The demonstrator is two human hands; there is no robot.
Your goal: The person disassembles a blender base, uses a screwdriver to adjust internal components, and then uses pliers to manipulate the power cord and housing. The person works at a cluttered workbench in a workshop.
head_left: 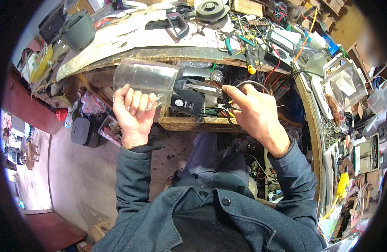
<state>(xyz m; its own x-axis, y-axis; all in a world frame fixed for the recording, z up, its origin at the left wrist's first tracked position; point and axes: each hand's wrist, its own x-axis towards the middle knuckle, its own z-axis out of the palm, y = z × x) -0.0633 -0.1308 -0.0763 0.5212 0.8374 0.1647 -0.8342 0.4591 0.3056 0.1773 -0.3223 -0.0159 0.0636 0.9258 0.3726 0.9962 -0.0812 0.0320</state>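
My left hand [134, 105] is closed around a clear cylindrical plastic container [147, 77], which lies on its side above the fingers. In my right hand [258, 111] is a pair of scissors [204, 87], its metal blades pointing left toward the container's right end. The blades look slightly parted, and their tips stop near that end; whether they touch it I cannot tell. My fingers hide much of the scissors' handles. Below both hands an open wooden drawer [193, 124] holds a black box-shaped device [187, 103], pliers and cables.
Beyond the drawer runs a cluttered workbench [130, 40] with a clamp-like frame tool [176, 26], a grey disc [212, 9] and a yellow-tipped screwdriver [250, 63]. A clear plastic case [347, 82] stands at right. On the floor at left sits a dark bin [81, 131].
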